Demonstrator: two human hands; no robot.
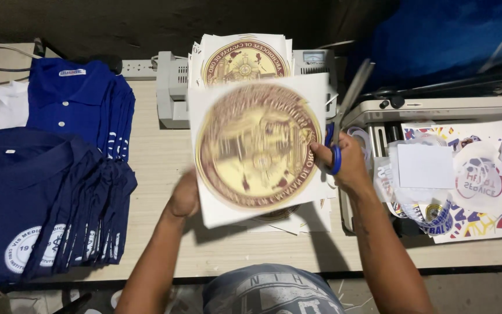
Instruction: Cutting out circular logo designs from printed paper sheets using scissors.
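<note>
Seemingly uncut so far, the white sheet with a round gold seal [257, 146] is held up above the surface [158, 174], blurred, its square margins whole. The left hand [184, 197] grips its lower left edge; the right hand [344, 160] pinches its right edge with fingers through blue-handled scissors [344, 110], blades pointing up. A stack of printed seal sheets [244, 58] waits behind it.
</note>
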